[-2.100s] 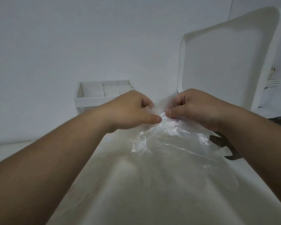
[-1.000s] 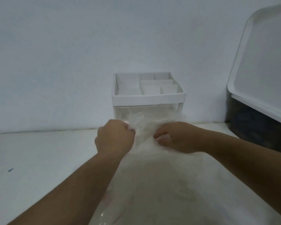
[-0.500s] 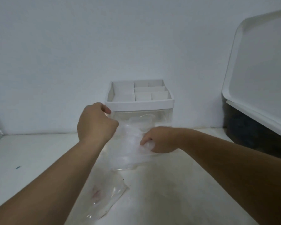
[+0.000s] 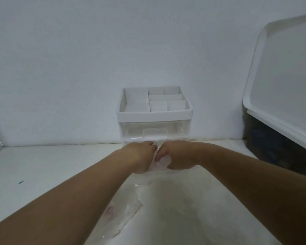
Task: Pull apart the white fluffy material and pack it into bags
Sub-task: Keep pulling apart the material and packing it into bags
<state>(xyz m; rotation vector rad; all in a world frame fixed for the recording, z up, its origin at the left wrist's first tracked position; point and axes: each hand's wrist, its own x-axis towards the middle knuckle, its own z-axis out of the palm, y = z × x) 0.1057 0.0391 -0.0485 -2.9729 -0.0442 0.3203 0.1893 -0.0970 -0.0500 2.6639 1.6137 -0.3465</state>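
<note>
The left forearm (image 4: 74,202) and right forearm (image 4: 251,175) are showing bare. The left hand (image 4: 140,157) and right hand (image 4: 177,155) are showing bare too.

Head cam, fwd-down, close-up

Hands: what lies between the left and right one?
Head view: a whitish wad, gripped by left hand and right hand, fills the narrow gap. Bag or fluff: cannot tell.

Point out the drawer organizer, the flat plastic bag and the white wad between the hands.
drawer organizer (image 4: 154,116): head view, on its white front rim.
flat plastic bag (image 4: 124,214): head view, on its crinkled middle.
white wad (image 4: 163,160): head view, on its exposed middle.
</note>
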